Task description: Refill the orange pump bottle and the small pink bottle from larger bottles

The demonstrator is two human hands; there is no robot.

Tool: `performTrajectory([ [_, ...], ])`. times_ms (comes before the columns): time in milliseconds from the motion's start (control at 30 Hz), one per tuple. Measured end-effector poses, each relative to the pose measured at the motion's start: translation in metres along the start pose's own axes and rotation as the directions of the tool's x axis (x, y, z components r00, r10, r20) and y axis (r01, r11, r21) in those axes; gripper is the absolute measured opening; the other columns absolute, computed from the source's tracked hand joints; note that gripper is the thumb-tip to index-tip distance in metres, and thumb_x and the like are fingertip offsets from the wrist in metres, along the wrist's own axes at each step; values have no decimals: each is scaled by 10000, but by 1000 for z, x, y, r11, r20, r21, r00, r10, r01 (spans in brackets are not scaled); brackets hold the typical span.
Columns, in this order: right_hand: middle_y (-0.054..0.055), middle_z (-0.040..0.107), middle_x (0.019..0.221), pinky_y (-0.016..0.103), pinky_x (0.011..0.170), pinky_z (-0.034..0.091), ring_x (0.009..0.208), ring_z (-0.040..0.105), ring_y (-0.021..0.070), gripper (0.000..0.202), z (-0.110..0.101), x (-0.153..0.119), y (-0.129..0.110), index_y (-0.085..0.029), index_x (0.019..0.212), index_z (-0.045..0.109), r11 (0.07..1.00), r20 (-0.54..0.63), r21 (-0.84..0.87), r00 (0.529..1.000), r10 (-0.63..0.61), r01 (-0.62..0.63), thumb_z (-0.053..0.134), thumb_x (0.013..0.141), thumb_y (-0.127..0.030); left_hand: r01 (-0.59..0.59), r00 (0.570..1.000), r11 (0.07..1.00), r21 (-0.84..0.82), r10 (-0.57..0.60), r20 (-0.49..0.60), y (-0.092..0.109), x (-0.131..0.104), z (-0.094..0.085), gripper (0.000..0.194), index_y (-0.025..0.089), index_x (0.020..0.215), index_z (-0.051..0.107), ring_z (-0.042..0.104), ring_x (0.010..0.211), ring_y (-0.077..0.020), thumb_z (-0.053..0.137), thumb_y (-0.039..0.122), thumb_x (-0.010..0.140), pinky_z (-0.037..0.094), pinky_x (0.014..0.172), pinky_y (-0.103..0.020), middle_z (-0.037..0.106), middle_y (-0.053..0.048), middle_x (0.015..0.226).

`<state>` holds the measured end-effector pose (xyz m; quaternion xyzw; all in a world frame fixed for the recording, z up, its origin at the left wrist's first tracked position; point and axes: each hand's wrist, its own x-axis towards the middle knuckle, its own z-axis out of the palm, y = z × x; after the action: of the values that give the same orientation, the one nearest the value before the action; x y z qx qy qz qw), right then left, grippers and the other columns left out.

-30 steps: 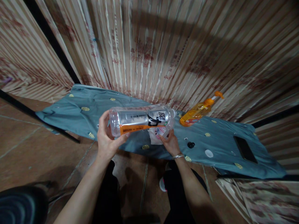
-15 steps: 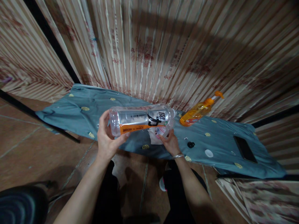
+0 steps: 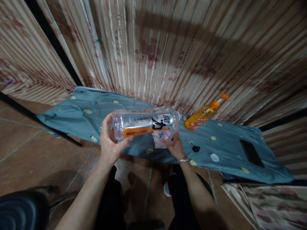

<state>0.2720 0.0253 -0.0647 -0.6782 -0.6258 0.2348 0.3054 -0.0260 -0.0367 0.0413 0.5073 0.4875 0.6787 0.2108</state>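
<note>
1. The left fingers curl around the base of the clear bottle, thumb along its near side; the left hand has its wrist straight and its forearm rising from the lower left.
2. The right fingers are drawn in narrowly on clear plastic just below the bottle's neck. Whether this belongs to the same bottle, I cannot tell. The right hand reaches up and to the left, a silvery bracelet at its wrist.
3. The bottle is held sideways in front of the person, base at the left hand and neck near the right, its silver-and-orange label facing up.
4. Beyond the neck, a pump bottle of orange liquid sits on the desk, which is covered in blue-green cloth. A white piece shows beside the right thumb.
5. Right of that hand are a small black object, a whitish disc and, farther off, a dark flat slab.
6. Against a second ago, hands, bottle and desk items keep their places; I see no clear change.
</note>
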Motion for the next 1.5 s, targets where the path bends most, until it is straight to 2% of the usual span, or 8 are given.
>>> performTrajectory([
  [433,127,864,1082,517,910,703,1016,851,396,511,2,1,4,-243,1308,617,999,-24,11,999,-31,31,793,892,-482,-15,1000,1000,4,15,-8,-3,0,0,1007,233,1429,654,747,1384,-416,1059,649,606,675,1158,-539,756,-158,1440],
  [633,155,863,1148,537,918,709,1072,851,422,555,0,0,-2,-225,1389,631,1000,-16,9,1000,2,-2,793,890,-406,-27,1000,1000,7,27,-3,-3,1,-1,990,237,1422,657,759,1361,-412,1058,641,611,687,1134,-533,762,-158,1432],
  [800,116,855,1047,528,866,715,950,853,392,479,2,1,2,-251,1309,633,997,-56,36,997,-62,64,795,883,-399,-30,1000,1000,2,30,-1,-2,1,0,977,239,1421,656,757,1368,-413,1056,630,620,680,1150,-546,762,-158,1440],
  [967,114,834,974,561,859,714,922,845,407,455,4,2,7,-251,1259,626,999,-59,19,997,-42,43,810,876,-413,-17,1000,1000,2,17,-4,-3,0,0,989,238,1428,649,748,1385,-421,1057,619,612,674,1164,-556,755,-158,1442],
  [1133,129,845,1060,555,919,714,1009,850,407,488,2,1,1,-236,1292,635,1000,-48,-1,999,-15,15,804,876,-427,-11,1000,1000,1,11,2,-3,0,-1,1004,235,1437,641,746,1396,-417,1061,625,613,672,1166,-549,749,-165,1461],
  [1333,129,856,1086,560,902,724,1021,856,418,519,-1,-1,-7,-239,1347,650,999,-50,7,998,-34,34,798,866,-369,-25,1000,1000,10,25,-12,-3,0,-1,1001,235,1419,655,756,1378,-412,1065,645,603,676,1165,-546,762,-162,1437],
  [1500,158,861,1135,587,957,712,1068,855,434,542,-1,-1,-5,-218,1364,624,1000,-41,-4,999,-27,27,776,880,-410,-28,1000,1000,1,28,-7,-3,0,-1,998,232,1424,651,755,1378,-414,1065,631,609,677,1159,-550,760,-164,1441],
])
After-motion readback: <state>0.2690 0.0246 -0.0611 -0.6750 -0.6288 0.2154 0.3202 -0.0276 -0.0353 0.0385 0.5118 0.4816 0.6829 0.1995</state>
